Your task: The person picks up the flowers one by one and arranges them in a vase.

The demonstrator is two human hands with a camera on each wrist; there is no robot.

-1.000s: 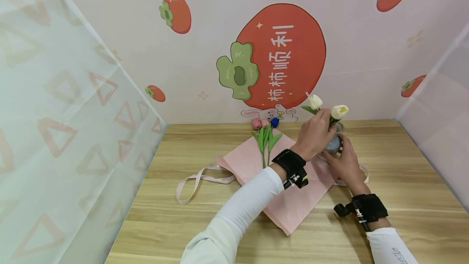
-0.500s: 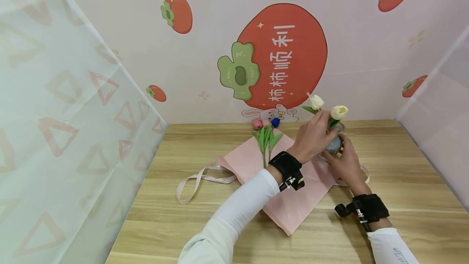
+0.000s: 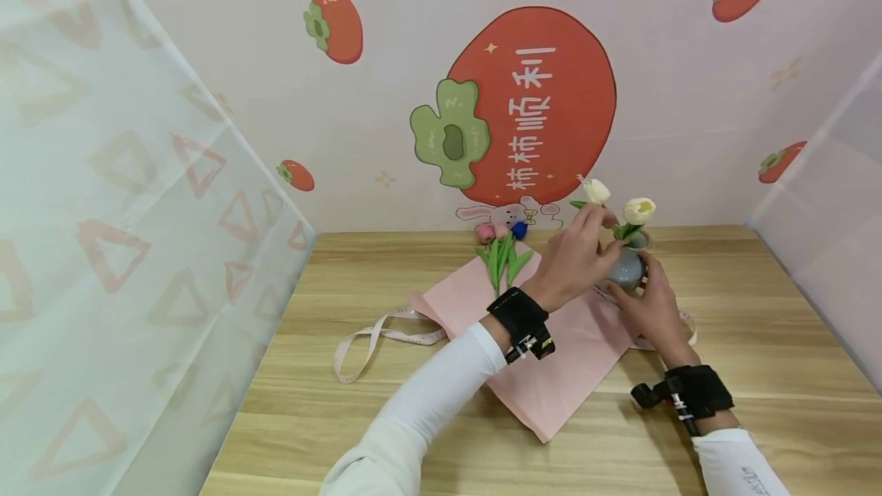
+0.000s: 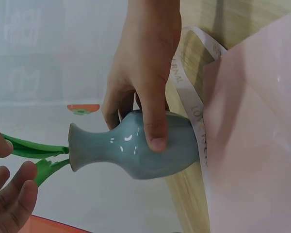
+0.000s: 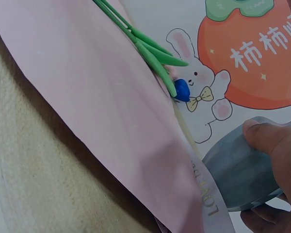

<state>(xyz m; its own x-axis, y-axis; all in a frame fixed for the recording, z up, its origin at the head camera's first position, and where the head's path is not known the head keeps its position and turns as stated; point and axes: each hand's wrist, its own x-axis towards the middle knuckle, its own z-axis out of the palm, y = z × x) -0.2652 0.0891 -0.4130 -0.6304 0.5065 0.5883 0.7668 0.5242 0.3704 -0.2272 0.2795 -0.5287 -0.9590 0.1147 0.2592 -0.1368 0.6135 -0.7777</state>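
My right hand [image 3: 651, 308] grips the blue-grey vase [image 3: 627, 270], its thumb lying along the body in the left wrist view. Green stems or leaves [image 4: 46, 167] come out of the vase's mouth. Above it stand two white tulips, one [image 3: 639, 210] over the neck and another [image 3: 596, 191] farther left. Beside the stems is my left hand [image 3: 577, 255]; in the left wrist view its fingers [image 4: 20, 196] are spread and loosely bent, with no stem pinched between them. That hand covers the left tulip's stem in the head view.
Pink wrapping paper [image 3: 551, 381] lies on the wooden table [image 3: 779, 343]. On its far corner rest pink tulips [image 3: 485, 233] and a blue tulip [image 3: 519, 230]. Printed ribbon [image 3: 372, 339] loops out on both sides. A patterned wall [image 3: 386, 113] stands behind.
My left hand has let go of the tulip stems and drawn back leftward, showing more of the leaves and vase. My right hand stays on the vase.
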